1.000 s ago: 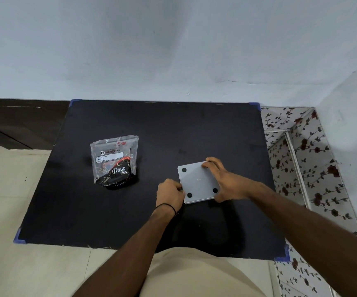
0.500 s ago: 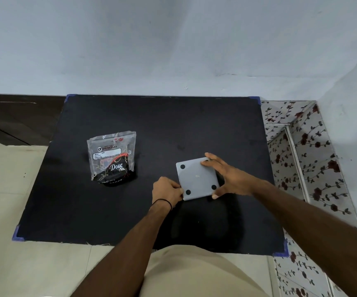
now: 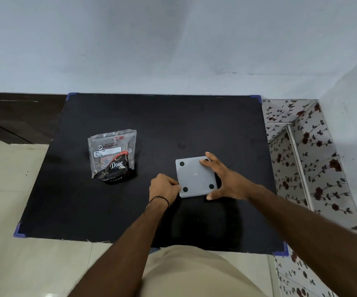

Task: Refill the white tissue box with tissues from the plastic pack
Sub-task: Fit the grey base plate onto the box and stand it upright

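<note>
White tissue box (image 3: 196, 176): upside down, 4 black feet up, right of bench (image 3: 194, 121) centre. Left hand (image 3: 164, 186) curled, pinching its near-left corner; right hand (image 3: 226, 179) spread, clasping its right side. Plastic pack (image 3: 113, 156): standing toward the left edge, untouched. Progress: box unopened; refilling entirely outstanding.

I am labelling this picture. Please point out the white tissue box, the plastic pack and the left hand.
white tissue box (image 3: 195, 175), head view, middle of its upturned base.
plastic pack (image 3: 112, 155), head view, its printed front.
left hand (image 3: 163, 187), head view, its back.
</note>
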